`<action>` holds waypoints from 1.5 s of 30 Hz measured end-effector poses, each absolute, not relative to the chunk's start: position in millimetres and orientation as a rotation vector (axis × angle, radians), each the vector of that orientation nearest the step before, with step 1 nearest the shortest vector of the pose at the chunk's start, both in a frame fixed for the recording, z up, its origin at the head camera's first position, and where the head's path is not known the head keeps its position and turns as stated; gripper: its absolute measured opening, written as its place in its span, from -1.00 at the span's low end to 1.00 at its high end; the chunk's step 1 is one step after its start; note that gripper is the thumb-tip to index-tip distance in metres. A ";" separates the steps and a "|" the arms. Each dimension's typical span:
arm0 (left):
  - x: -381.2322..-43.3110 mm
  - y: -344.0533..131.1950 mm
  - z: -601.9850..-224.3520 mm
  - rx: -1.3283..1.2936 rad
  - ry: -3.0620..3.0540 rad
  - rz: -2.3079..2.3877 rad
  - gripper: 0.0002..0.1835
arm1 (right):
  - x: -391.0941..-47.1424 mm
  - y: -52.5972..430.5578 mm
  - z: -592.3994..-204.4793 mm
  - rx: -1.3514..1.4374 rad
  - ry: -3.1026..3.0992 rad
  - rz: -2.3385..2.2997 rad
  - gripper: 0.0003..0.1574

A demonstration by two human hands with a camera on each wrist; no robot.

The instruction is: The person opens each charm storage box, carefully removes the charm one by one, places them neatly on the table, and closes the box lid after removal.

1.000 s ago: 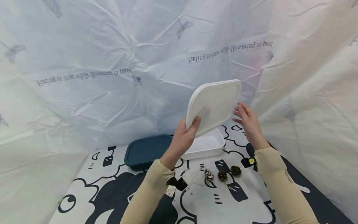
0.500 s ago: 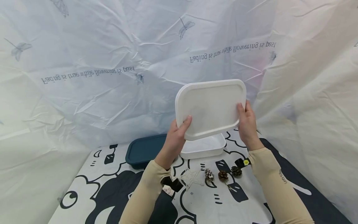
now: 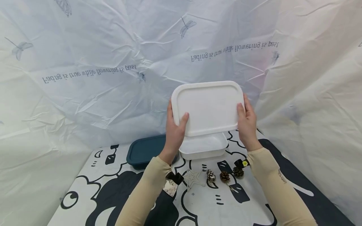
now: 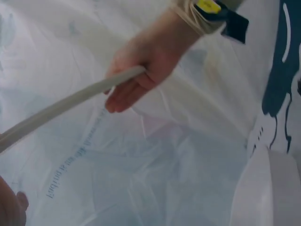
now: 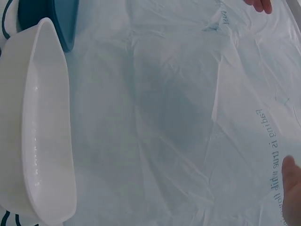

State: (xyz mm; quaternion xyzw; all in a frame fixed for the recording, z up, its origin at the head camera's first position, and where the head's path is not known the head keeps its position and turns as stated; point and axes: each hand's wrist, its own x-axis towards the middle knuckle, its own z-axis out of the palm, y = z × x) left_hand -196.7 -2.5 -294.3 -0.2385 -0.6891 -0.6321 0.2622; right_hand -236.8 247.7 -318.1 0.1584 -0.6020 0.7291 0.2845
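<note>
A white rectangular lid [image 3: 209, 108] with rounded corners is held up, tilted, by both hands above the table. My left hand [image 3: 174, 133] grips its left edge, thumb on the near face and fingers behind. At the right edge my right hand [image 3: 247, 125] holds it the same way; in the left wrist view the lid's thin edge runs into that right hand [image 4: 150, 61]. Below and behind the lid stands an open white box [image 3: 203, 150], its far part hidden in the head view. The right wrist view shows the box [image 5: 40, 127] with bare inner walls.
A dark blue lidded box [image 3: 145, 150] stands left of the white box. Nearer lie a white star ornament [image 3: 193, 179] and pine cones [image 3: 224, 176] in a row. A small pale patterned piece [image 3: 171, 187] lies by the left wrist. A printed plastic curtain [image 3: 113, 94] hangs behind.
My right hand has come in and taken hold of the lid's right edge. The lid has turned to face the head camera and shifted slightly left and down.
</note>
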 end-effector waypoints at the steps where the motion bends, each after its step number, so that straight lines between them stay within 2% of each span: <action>1: -199.5 -2.4 -295.4 -0.617 -1.884 -1.672 -0.14 | -238.4 247.9 -318.2 0.405 -1.634 1.939 -0.25; 6: -213.0 -3.0 -301.0 -0.521 -1.970 -1.597 -0.08 | -248.9 250.1 -321.7 0.309 -1.773 1.854 -0.27; 22: -250.1 -14.7 -325.1 -0.299 -2.347 -1.486 -0.07 | -279.4 245.2 -353.0 0.106 -2.038 1.693 -0.26; 29: -261.0 -27.2 -347.2 -0.368 -2.488 -1.383 -0.16 | -285.6 242.8 -370.5 0.006 -2.184 1.698 -0.28; 36: -276.4 -42.0 -368.3 -0.401 -2.684 -1.258 -0.11 | -293.2 239.9 -389.4 -0.020 -2.278 1.716 -0.26; 45: -292.6 -55.0 -389.8 -0.513 -2.681 -1.252 -0.16 | -305.0 228.4 -405.3 -0.124 -2.398 1.665 -0.27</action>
